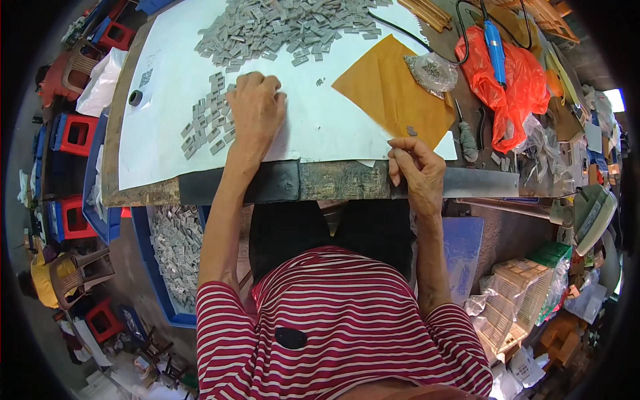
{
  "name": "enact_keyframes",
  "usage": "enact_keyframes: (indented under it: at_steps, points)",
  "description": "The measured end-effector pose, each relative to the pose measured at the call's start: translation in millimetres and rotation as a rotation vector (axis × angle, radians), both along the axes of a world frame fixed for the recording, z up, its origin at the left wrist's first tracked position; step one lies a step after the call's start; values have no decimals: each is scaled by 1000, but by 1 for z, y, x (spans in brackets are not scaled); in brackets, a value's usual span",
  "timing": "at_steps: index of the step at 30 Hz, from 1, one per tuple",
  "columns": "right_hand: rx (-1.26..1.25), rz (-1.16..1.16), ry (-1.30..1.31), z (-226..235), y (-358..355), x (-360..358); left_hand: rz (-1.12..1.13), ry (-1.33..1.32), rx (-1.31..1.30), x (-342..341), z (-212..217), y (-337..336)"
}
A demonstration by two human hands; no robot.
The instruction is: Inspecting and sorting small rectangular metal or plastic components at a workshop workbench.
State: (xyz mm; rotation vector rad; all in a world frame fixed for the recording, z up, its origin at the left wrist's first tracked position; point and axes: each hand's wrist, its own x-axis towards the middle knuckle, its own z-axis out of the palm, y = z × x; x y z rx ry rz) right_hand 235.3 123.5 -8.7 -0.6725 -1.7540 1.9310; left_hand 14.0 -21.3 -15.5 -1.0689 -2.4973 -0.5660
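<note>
Left of the brown sheet (377, 87), you can pass over the white paper (313, 130), skirting tiny grey bits (320, 82). The grey heap (287, 27) blocks you up-left of the sheet, the red bag (517, 103) to its right, your right hand (421, 175) at its near corner.

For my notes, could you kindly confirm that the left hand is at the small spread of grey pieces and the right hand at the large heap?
Not quite: the head view shows the right hand at the table's near edge, by the brown paper, not at the large heap. The left hand is at the small spread of grey pieces.
</note>
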Motion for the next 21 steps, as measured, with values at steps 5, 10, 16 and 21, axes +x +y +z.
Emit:
enact_keyframes:
  at_steps: [5,10,16,21]
  points:
    - [19,-46,-17,4,9,9,-56,45,72,-28,-14,44]
    - [82,-104,-18,2,28,18,-97,42,72,-55,-35,64]
    - [256,-196,-98,0,57,12,-228,-20,96,-57,-32,59]
    - [558,-117,-204,-19,72,11,-277,-211,27,-28,-15,49]
